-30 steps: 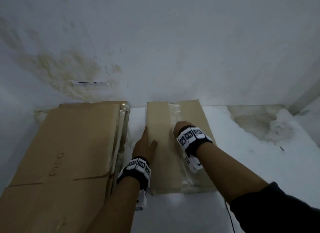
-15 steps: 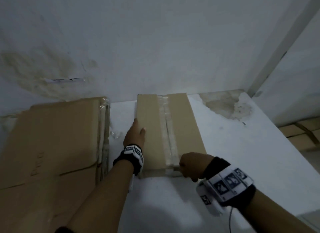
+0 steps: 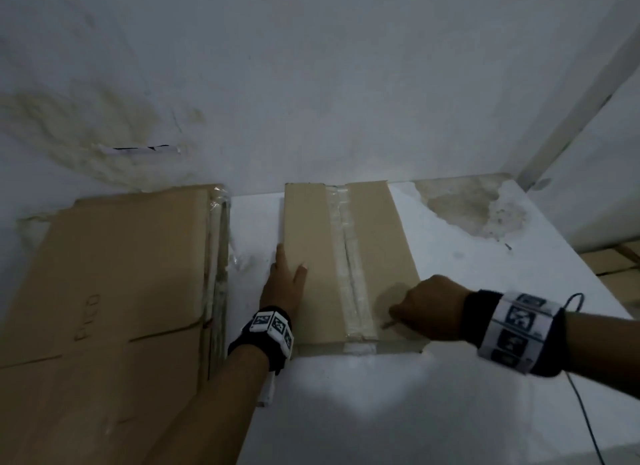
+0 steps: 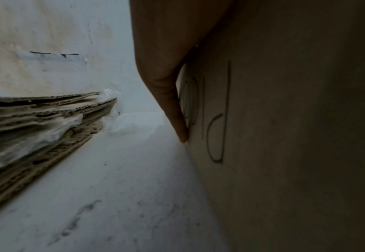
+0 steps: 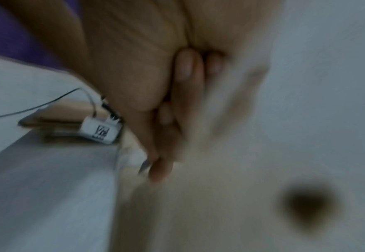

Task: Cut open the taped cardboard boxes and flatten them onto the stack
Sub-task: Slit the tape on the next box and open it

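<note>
- Your brown cardboard box sealed with clear tape (image 3: pixel 349 267) sits on the white counter (image 3: pixel 467 326), its far end against the wall, well apart from the stack of flattened brown cardboard (image 3: pixel 104 274) to its left; a long clear tape strip (image 3: pixel 348 263) runs down the middle of its top.
- Your left hand (image 3: pixel 285 281) lies with straight fingers flat along the box's left edge, thumb on top; press inward and down so the box cannot skid toward the stack.
- Your right hand (image 3: pixel 427 308) is curled round a small thin blade (image 3: pixel 387 324) — a dim sliver whose kind I cannot tell — at the near end, just right of the tape.
- Judging by that, the near-end tape is the seam in hand; lay the tip shallow, follow the gap between the flaps, and draw away from your left hand.
- Cut only tape-deep — a steep tip will likely dig into the cardboard and stall.
- Mind the thin black cable (image 3: pixel 585 412) trailing off your right wrist.
</note>
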